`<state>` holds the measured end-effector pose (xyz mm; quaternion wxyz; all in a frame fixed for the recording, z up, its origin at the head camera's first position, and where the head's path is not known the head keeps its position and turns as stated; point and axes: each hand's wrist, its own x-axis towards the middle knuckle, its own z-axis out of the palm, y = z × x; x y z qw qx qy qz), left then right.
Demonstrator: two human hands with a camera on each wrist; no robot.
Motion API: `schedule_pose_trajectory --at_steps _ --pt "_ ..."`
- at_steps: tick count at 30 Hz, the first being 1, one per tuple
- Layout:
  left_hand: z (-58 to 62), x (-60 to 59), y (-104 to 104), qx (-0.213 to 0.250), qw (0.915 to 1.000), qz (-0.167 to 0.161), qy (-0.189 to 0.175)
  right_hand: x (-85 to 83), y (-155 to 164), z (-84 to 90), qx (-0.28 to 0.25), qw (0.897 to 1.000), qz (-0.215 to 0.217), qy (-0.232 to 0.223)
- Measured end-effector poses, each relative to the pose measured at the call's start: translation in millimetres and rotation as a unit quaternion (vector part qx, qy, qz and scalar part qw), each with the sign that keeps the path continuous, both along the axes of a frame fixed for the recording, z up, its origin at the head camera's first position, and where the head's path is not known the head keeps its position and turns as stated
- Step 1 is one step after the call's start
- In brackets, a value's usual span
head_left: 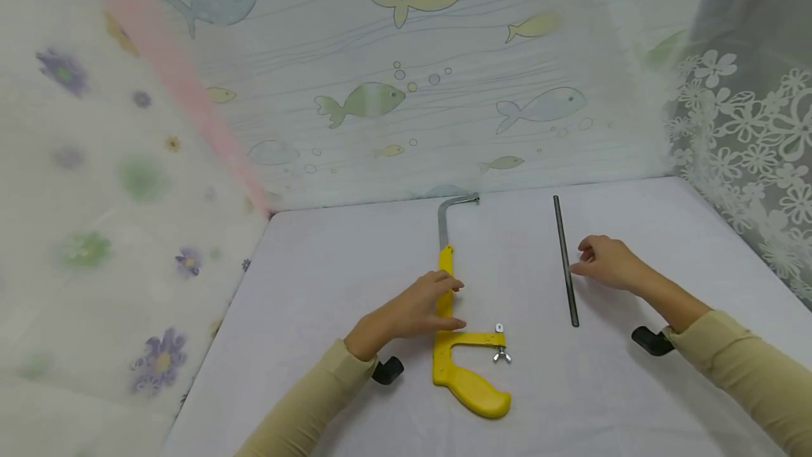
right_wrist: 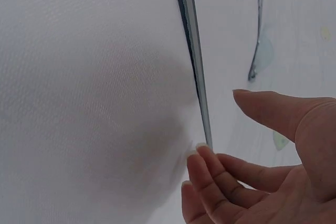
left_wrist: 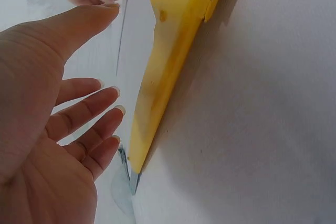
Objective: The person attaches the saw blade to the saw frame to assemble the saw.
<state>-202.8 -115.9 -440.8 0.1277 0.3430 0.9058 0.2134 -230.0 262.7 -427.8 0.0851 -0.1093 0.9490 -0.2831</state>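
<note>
From here, the rod (head_left: 566,259) points away lengthwise, just left of the nearer right grip (head_left: 605,264), thumb and fingers apart; the left grip (head_left: 419,303), likewise parted, hovers over the saw frame (head_left: 442,358).

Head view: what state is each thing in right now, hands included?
Hacksaw frame: lying on the white cloth, no blade fitted
Wing nut: fitted; tightness can't be told
Grey strip: lying loose, ungripped
Left hand: open at the frame, gripping nothing
Right hand: fingers loosely curved beside the strip, gripping nothing
</note>
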Motion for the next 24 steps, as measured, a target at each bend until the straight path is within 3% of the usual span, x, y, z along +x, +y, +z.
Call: schedule_pose_trajectory --at_steps 9,24 --pt "-0.4 5.9 9 0.004 0.9994 -0.023 -0.026 -3.1 -3 -5.8 -0.002 0.999 -0.026 -0.029" --pt "-7.1 9.2 18 -0.006 0.9974 -0.071 -0.014 -6.7 -20 -11.0 0.025 0.997 -0.069 -0.028"
